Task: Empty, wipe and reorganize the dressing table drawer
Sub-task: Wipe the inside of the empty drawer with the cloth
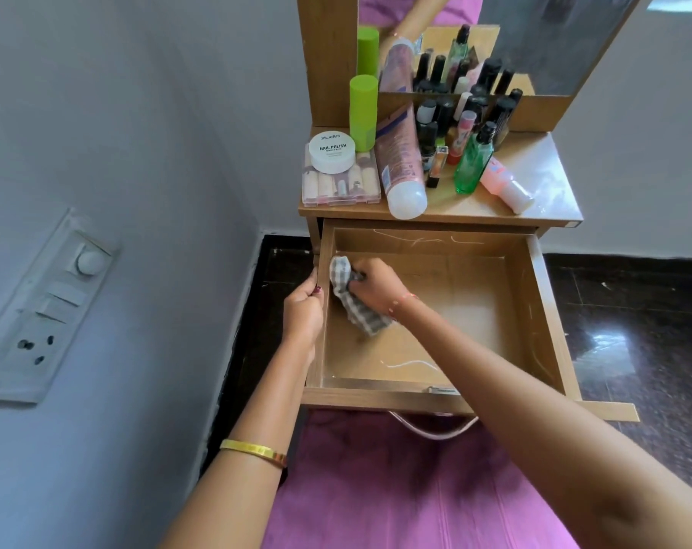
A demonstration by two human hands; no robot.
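So the wooden drawer was pulled all the way out in the middle of the frame, nothing in it except the cloth and a hand, just some pale scuff marks on the bottom. Right above it the tabletop was packed with everything: a big pink tube lying down, a tall lime green bottle standing upper centre, a clear case of little pots with a white nail polish remover tub sitting on top, a green glass bottle, and a bunch of dark-capped nail polish bottles against the mirror. The right hand had its grip bunched around a grey checked cloth, pressed into the drawer's upper left corner. The left hand had its grip curled over the drawer's left wall, gold bangle further down the forearm.
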